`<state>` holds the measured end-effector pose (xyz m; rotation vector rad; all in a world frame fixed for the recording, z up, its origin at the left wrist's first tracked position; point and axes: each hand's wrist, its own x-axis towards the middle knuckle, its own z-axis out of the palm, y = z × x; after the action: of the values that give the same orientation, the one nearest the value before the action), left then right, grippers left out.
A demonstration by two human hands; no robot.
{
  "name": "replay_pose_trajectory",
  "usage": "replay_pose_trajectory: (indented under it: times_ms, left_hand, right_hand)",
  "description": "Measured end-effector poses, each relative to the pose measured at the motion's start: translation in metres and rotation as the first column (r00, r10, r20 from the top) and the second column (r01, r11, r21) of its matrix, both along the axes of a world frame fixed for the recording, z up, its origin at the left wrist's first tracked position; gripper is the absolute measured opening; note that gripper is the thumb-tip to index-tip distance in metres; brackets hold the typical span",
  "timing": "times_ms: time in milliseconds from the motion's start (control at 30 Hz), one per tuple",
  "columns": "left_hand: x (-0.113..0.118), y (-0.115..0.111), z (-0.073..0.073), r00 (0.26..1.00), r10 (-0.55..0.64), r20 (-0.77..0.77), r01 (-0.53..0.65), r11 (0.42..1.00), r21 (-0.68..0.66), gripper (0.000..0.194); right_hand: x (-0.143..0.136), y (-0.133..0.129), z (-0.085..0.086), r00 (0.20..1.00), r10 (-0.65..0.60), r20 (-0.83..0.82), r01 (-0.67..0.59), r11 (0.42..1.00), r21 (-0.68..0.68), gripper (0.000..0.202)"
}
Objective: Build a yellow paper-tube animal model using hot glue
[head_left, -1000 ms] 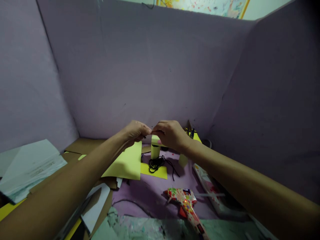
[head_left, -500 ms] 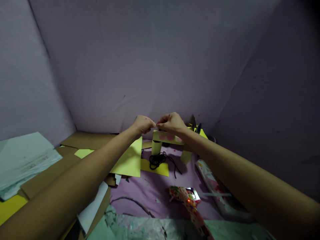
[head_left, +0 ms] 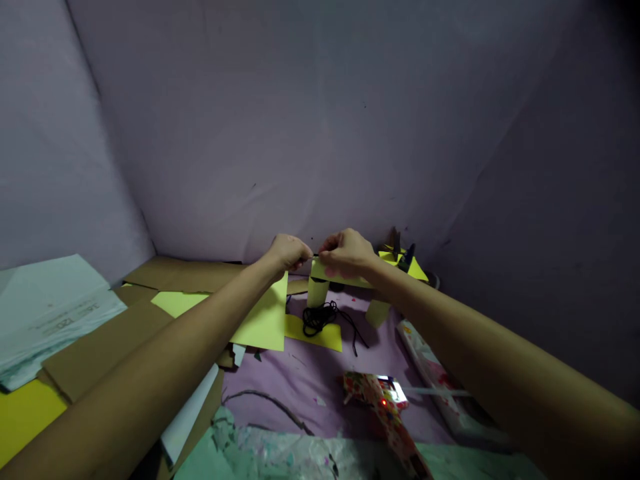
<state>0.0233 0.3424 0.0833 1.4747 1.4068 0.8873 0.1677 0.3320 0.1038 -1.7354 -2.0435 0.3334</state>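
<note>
1. The left hand point(head_left: 291, 252) has its grip closed to a pinch, thumb against fingers, with a short dark strand point(head_left: 315, 255) at the tips.
2. The right hand point(head_left: 349, 250) meets it from the other side, its grip also narrow, fingertips at the strand's other end. The strand spans the small gap between the hands; it is too small to tell more of it.
3. Just below the right hand stands a pale yellow paper piece point(head_left: 317, 293) with pink spots along its upper band. Whether the fingers touch that band cannot be told.
4. In front of this piece, a loose coil of black cord point(head_left: 320, 320) lies partly over a yellow paper strip point(head_left: 330, 339), its ends trailing right onto purple cloth point(head_left: 300, 363).
5. Room for moving: cloth with small scraps stretches from the coil toward the near plastic sheet point(head_left: 295, 460). Above the hands, the back wall point(head_left: 280, 133) rises plain.
6. Edges: on the left, a pale yellow sheet point(head_left: 265, 323) and cardboard point(head_left: 107, 350) lie beneath the left forearm. On the right, a glue gun point(head_left: 377, 403), red light lit, and a long case point(head_left: 425, 360) bound the cloth.
</note>
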Motion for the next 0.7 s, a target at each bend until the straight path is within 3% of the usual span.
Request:
replay_pose_trajectory:
  times_ms: [700]
  left_hand:
    - [-0.0003, -0.0015, -0.005, 0.997, 0.021, 0.068, -0.016, 0.997, -0.071, 0.026]
  right_hand:
    - [-0.0007, 0.0054, -0.006, 0.999, -0.023, -0.034, 0.021, 0.998, -0.058, 0.018]
